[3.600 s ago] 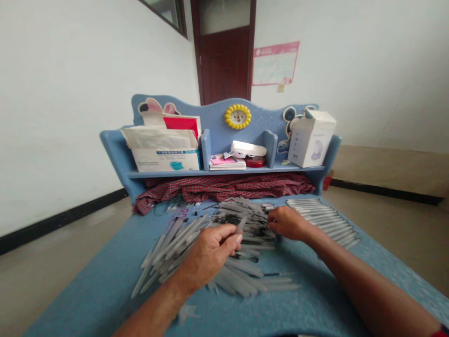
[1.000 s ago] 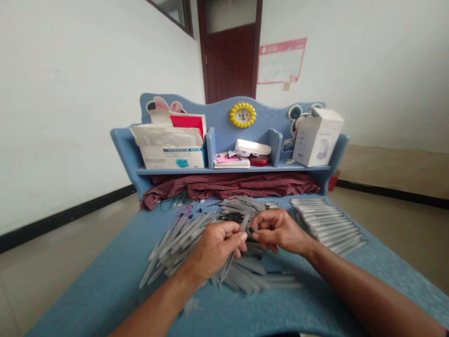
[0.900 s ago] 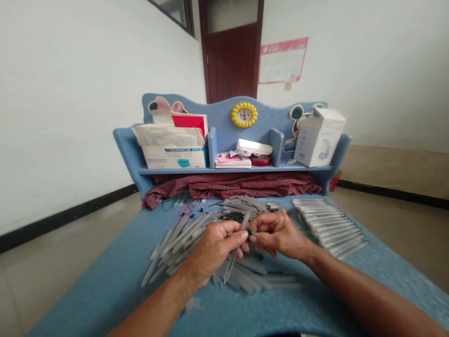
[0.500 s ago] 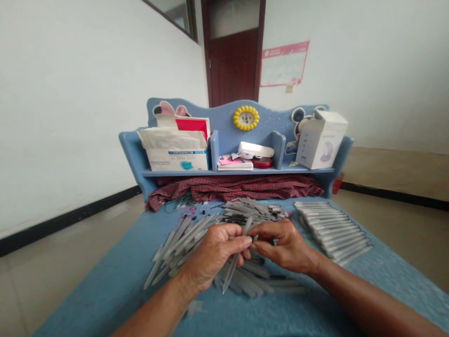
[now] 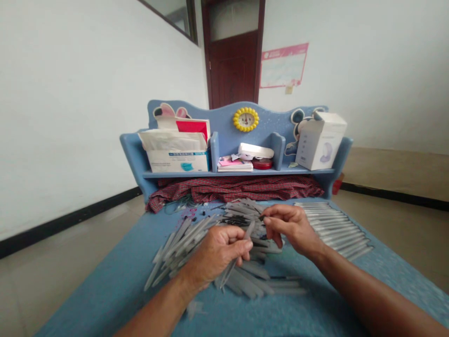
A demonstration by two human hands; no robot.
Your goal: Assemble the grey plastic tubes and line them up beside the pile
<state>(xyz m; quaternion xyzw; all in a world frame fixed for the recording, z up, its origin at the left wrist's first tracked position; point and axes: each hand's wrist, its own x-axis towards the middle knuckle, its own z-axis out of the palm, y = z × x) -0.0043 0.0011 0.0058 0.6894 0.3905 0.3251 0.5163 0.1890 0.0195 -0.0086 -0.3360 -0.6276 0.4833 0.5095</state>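
My left hand (image 5: 222, 250) is closed around a translucent grey pen barrel (image 5: 249, 229), which slants up between thumb and fingers. To its right, my right hand (image 5: 293, 229) pinches a small dark piece (image 5: 262, 217) at its fingertips, apart from the barrel; its exact kind is too small to tell. Under and left of my hands lies a loose heap of similar pen barrels (image 5: 187, 243). Thin dark sticks (image 5: 236, 220) are mixed in behind. Beyond my right wrist, pens (image 5: 338, 231) lie side by side in a neat stack.
The blue desk (image 5: 105, 290) has a raised shelf (image 5: 168, 174) at its back, with a mask box (image 5: 175, 160), a white carton (image 5: 319, 145) and a red tin (image 5: 262, 164). Checked cloth (image 5: 238, 188) is bunched beneath it. Small black bits (image 5: 204, 213) lie left of the heap.
My right hand has drawn away from the barrel, up and to the right, with a small dark piece now showing at its fingertips. My left hand keeps the barrel in nearly the same place.
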